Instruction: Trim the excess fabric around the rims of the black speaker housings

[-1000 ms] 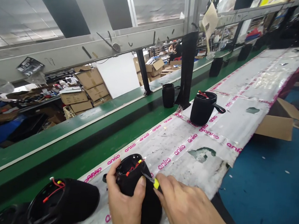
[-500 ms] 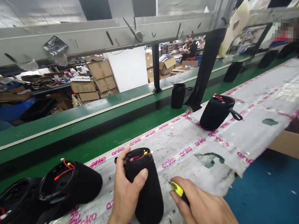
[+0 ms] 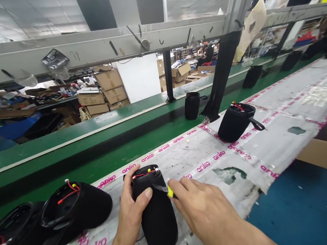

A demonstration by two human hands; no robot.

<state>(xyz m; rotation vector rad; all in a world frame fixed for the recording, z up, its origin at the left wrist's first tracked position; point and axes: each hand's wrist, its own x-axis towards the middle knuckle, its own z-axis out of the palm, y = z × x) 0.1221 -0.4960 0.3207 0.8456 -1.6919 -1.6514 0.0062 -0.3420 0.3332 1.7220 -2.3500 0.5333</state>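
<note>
A black fabric-covered speaker housing [image 3: 160, 222] leans on the plastic-covered bench, its rim end towards the far side. Red wires with small yellow and white connectors show in its opening. My left hand [image 3: 132, 205] is closed around its upper left part, thumb across the front. My right hand [image 3: 202, 208] grips a knife [image 3: 170, 191] by its yellow handle. The blade lies against or just over the fabric below the rim; contact is not certain. Left of my hands, a second speaker housing [image 3: 92, 203] lies tilted with red wires in its opening, beside another housing [image 3: 10, 224].
Another speaker housing [image 3: 234, 123] with a strap stands farther along the bench cover [image 3: 175, 156]. More housings, such as one housing [image 3: 192, 105], stand on the green conveyor [image 3: 117, 149]. A black post [image 3: 220, 74] rises at the bench edge. A cardboard box [image 3: 321, 150] sits at the right.
My right hand has moved left and up, bringing the knife from beside the speaker housing to its upper front. My left hand keeps its hold, and the housing has shifted slightly.
</note>
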